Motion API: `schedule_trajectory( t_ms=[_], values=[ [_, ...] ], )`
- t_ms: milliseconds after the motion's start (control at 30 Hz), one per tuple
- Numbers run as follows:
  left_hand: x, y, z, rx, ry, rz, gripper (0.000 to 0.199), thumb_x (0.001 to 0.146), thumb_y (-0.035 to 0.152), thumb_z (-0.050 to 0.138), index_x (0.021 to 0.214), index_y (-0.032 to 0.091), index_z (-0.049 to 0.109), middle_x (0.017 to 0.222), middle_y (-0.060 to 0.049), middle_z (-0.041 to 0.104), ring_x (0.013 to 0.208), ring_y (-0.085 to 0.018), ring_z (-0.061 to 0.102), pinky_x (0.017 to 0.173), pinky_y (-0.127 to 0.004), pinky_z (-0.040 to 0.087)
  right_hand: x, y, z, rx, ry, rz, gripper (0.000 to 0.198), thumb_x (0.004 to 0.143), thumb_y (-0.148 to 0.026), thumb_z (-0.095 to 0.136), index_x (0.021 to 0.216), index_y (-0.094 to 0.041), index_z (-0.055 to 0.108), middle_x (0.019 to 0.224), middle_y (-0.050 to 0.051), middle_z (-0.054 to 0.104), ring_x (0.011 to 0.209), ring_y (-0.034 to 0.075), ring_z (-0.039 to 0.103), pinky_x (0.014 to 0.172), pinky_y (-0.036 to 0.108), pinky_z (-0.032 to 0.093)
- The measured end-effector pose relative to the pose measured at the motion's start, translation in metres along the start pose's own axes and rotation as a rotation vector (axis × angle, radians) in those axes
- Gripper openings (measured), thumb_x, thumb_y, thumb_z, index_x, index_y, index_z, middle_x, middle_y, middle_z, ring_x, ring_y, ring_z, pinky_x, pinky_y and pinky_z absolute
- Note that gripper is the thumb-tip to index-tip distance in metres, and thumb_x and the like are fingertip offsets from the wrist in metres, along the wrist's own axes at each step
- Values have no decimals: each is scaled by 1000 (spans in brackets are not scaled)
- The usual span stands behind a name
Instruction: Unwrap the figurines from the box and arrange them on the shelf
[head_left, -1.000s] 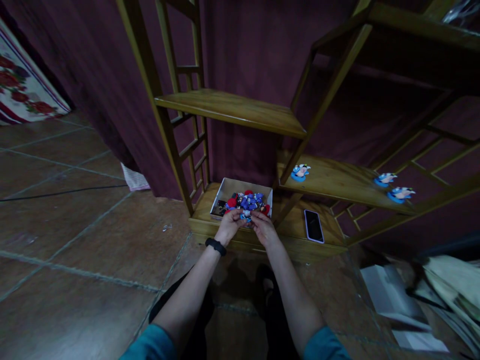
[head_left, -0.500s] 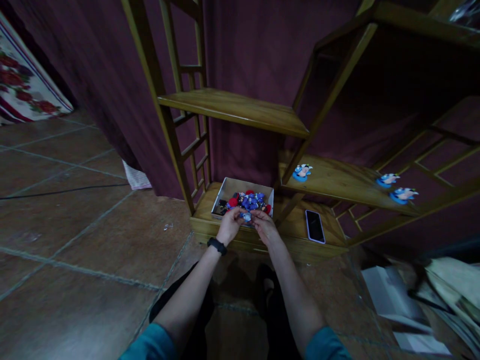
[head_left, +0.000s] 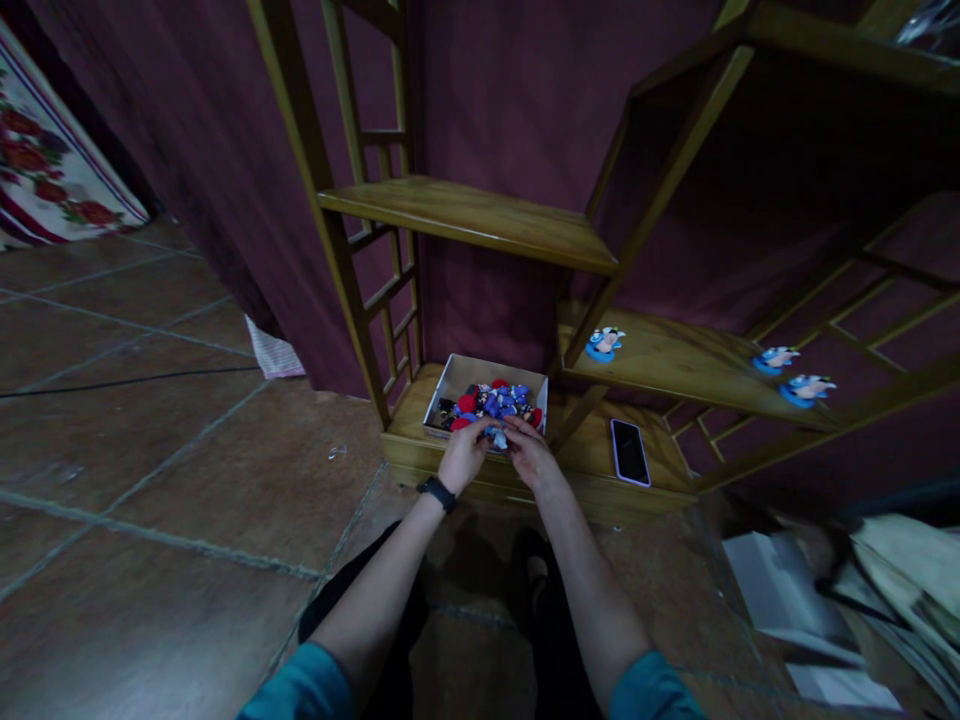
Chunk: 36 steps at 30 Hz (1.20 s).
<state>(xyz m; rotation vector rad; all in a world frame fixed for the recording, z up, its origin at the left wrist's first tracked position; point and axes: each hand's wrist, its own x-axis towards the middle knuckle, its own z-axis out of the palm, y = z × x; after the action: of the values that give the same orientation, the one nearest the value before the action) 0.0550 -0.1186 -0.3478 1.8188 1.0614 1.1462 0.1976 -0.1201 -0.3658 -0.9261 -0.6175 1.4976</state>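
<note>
Both hands meet at the front edge of an open cardboard box [head_left: 452, 380] on the low wooden ledge. My left hand [head_left: 465, 452], with a dark band on its wrist, has its fingers closed on a small light-blue and white figurine [head_left: 496, 437]. From the other side my right hand [head_left: 529, 450] pinches the same figurine. Fingers cover much of it, so its shape is only partly visible. Inside the box, just beyond my fingertips, lies a heap of small red, blue and black figurines [head_left: 501, 401].
Three blue-based figurines stand on the shelf [head_left: 675, 365] to the right, one figurine [head_left: 604, 343] at its left end. A phone [head_left: 630, 452] lies on the ledge. Wooden posts and a higher shelf [head_left: 472, 215] frame the box. White boxes [head_left: 787, 590] sit on the floor at right.
My left hand has turned and shifted slightly, and the figurine sits a little lower and at another angle between my fingers. Box, phone and shelf figurines are unchanged.
</note>
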Motion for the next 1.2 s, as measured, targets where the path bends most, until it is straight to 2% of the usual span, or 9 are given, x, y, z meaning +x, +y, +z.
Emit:
schedule_trajectory(
  t_ms=[233, 367, 467, 600, 700, 900, 1200],
  values=[
    [-1, 13, -2, 96, -44, 5, 38, 72, 3, 46, 99, 21, 66, 82, -3, 67, 80, -18, 60, 77, -28, 45, 1, -2, -3, -13, -11, 26, 29, 60, -10, 67, 87, -22, 65, 82, -2, 69, 73, 13, 61, 69, 25, 43],
    [-4, 16, -2, 173, -105, 55, 39, 75, 2, 43, 101, 21, 64, 87, -4, 65, 83, -17, 59, 78, -27, 44, 1, -2, -5, -13, -21, 55, 31, 59, -6, 64, 86, -22, 66, 80, -2, 70, 74, 13, 62, 69, 25, 44],
    [-8, 17, -1, 292, -138, 86, 39, 78, 3, 39, 103, 22, 61, 93, -6, 62, 85, -17, 58, 76, -27, 43, 2, -1, -7, -8, -13, 78, 33, 58, -5, 63, 86, -22, 66, 76, -3, 69, 71, 12, 61, 67, 24, 44],
    [-12, 19, -1, 504, -185, 24, 41, 81, 5, 37, 110, 25, 57, 95, -7, 59, 80, -18, 59, 71, -26, 43, 3, 2, -9, -15, -3, 93, 33, 57, -4, 64, 85, -21, 66, 77, -2, 69, 68, 12, 61, 64, 24, 45],
    [-12, 22, -3, 585, -235, 2, 44, 80, 4, 38, 115, 26, 54, 96, -8, 57, 78, -18, 59, 72, -27, 43, 4, 4, -10, -26, -4, 91, 33, 57, -4, 64, 84, -21, 66, 79, -2, 69, 69, 13, 61, 64, 25, 46],
    [-13, 24, -6, 582, -290, 6, 52, 75, 0, 38, 117, 27, 53, 98, -7, 55, 80, -18, 58, 74, -27, 43, 5, 5, -11, -34, -29, 92, 33, 57, -3, 64, 83, -21, 66, 78, -1, 69, 68, 13, 59, 61, 24, 44],
    [-14, 26, -6, 528, -283, -15, 52, 74, -1, 37, 113, 26, 56, 94, -7, 55, 79, -17, 58, 78, -27, 43, 5, 6, -12, -64, -34, 91, 31, 56, -4, 65, 82, -21, 65, 76, -2, 67, 66, 13, 58, 61, 24, 43]
  ],
)
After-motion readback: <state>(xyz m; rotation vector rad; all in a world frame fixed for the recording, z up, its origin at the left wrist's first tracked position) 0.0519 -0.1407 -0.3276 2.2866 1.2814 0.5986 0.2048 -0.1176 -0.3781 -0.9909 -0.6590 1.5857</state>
